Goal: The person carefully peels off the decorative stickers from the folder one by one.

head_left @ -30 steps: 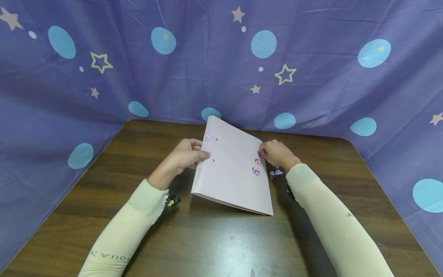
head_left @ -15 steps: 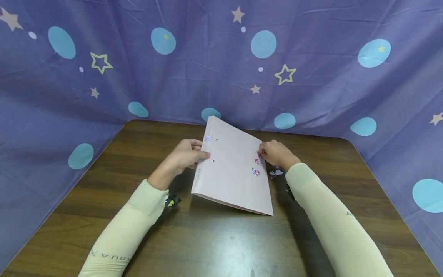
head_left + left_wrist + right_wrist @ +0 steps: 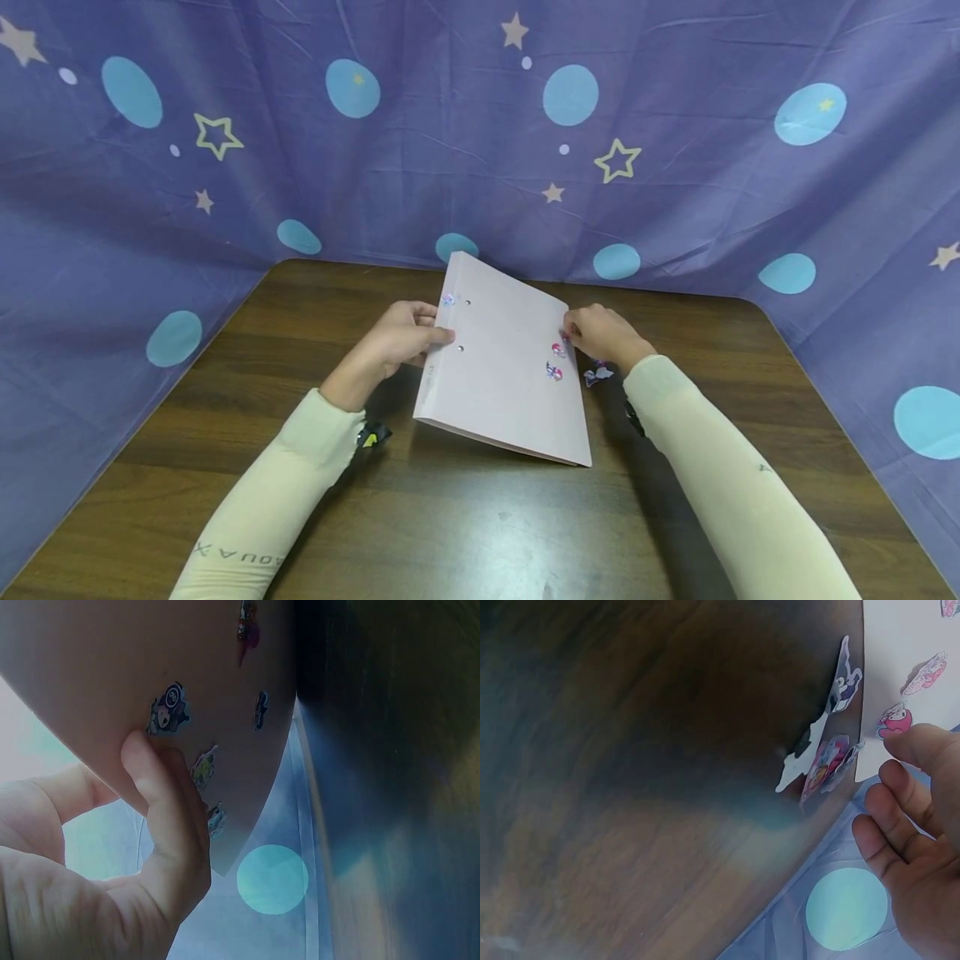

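Observation:
A white binder (image 3: 510, 375) with two rivets near its spine is held tilted over the table. My left hand (image 3: 393, 337) grips its spine edge, thumb on top and fingers underneath. Several cartoon stickers, including a round-badged one (image 3: 171, 711), dot its underside in the left wrist view. My right hand (image 3: 603, 333) is at the far right edge, its fingers bent. Its fingertips pinch at a pink sticker (image 3: 896, 720) on the cover. Two more stickers, one red and white (image 3: 558, 350), sit nearby, and a small one (image 3: 447, 300) is on the spine.
Loose stickers (image 3: 598, 375) lie on the brown wooden table (image 3: 480, 533), just right of the binder and below the right wrist. A purple curtain (image 3: 480, 150) with stars and blue dots hangs behind the table's back edge.
My right hand has shifted very slightly to the right, and less of the pink sticker shows at its fingertips. My left hand and the binder stay nearly still.

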Demonstrator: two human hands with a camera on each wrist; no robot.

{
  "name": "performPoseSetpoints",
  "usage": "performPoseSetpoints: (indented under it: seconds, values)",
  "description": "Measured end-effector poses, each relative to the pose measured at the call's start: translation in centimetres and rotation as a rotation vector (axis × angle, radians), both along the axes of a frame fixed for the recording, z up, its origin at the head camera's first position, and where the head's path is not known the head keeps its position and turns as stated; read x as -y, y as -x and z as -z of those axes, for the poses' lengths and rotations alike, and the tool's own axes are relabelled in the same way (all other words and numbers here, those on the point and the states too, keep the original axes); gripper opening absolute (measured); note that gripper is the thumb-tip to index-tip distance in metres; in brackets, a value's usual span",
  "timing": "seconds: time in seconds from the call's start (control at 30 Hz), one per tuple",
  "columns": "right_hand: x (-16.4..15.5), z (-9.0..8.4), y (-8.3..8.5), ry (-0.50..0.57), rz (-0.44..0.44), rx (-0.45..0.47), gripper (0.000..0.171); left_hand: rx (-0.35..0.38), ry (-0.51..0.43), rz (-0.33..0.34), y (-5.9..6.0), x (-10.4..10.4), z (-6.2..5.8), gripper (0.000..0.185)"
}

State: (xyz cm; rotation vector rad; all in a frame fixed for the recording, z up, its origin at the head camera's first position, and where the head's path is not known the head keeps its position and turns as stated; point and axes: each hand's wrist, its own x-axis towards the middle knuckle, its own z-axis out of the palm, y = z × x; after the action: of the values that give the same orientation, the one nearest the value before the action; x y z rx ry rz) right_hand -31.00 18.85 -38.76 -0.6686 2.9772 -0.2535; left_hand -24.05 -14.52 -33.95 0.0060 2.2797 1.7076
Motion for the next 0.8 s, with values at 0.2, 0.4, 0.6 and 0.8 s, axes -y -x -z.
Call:
performPoseSetpoints:
  seconds: [0.2,0.4,0.6,0.8]
  values:
    - [-0.5,-0.1,-0.2,0.025,0.01,0.014,0.006,0.0,0.001,-0.002,0.0,0.0,0.0,0.043]
    - [-1.5,-0.2,-0.4,0.049,0.019,0.062,0.009,-0.001,-0.01,-0.001,0.0,0.0,0.0,0.042]
    - [-2.6,-0.6,-0.4,0.033,0.034,0.078,0.015,0.002,-0.008,0.003,0.0,0.0,-0.1,0.044]
    - [-3.1,-0.7,-0.6,-0.006,0.043,0.087,0.022,-0.004,-0.002,0.007,0.0,0.1,0.0,0.044]
